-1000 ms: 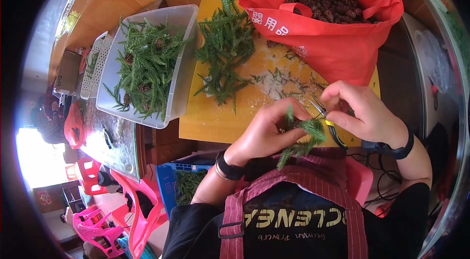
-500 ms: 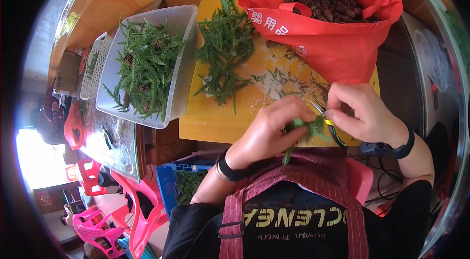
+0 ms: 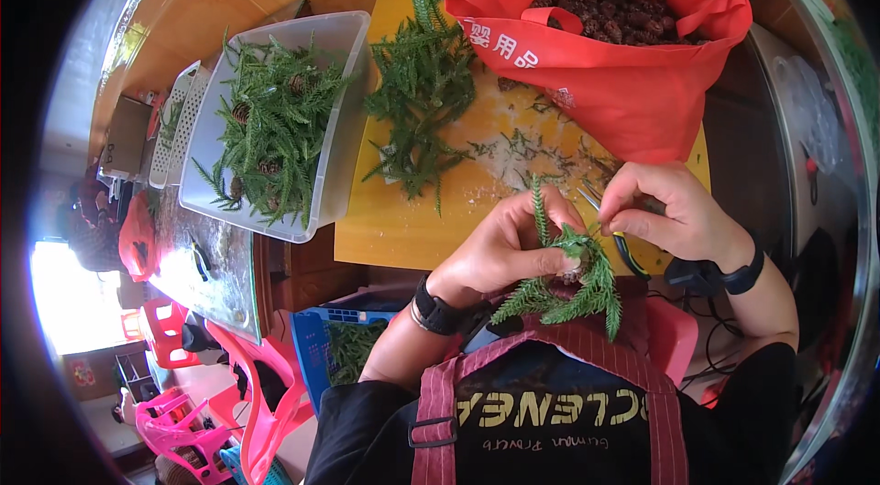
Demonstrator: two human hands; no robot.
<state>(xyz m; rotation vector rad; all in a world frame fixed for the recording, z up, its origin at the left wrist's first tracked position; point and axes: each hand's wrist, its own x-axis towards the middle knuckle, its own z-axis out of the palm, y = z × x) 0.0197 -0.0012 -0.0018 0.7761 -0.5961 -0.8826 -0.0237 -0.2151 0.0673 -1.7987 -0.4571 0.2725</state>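
Observation:
My left hand [image 3: 509,247] grips a bundle of green conifer sprigs [image 3: 573,288] just above my lap, with a small pine cone seemingly tucked in it. My right hand [image 3: 674,214] pinches the top of the bundle and holds a small yellow-handled tool [image 3: 612,226], probably pliers or snips. Both hands meet over the near edge of the yellow table [image 3: 394,233]. A loose pile of green sprigs [image 3: 426,104] lies on the table ahead of my left hand.
A clear plastic tub [image 3: 335,118] of sprigs and cones stands at the left. A red bag [image 3: 632,82] full of brown pine cones sits at the back right. A blue crate [image 3: 321,347] with greenery and pink plastic stools [image 3: 247,393] are below the table.
The bundle has been turned and spread out, so its sprigs now fan downward from my left hand. My right hand has shifted slightly left onto its top.

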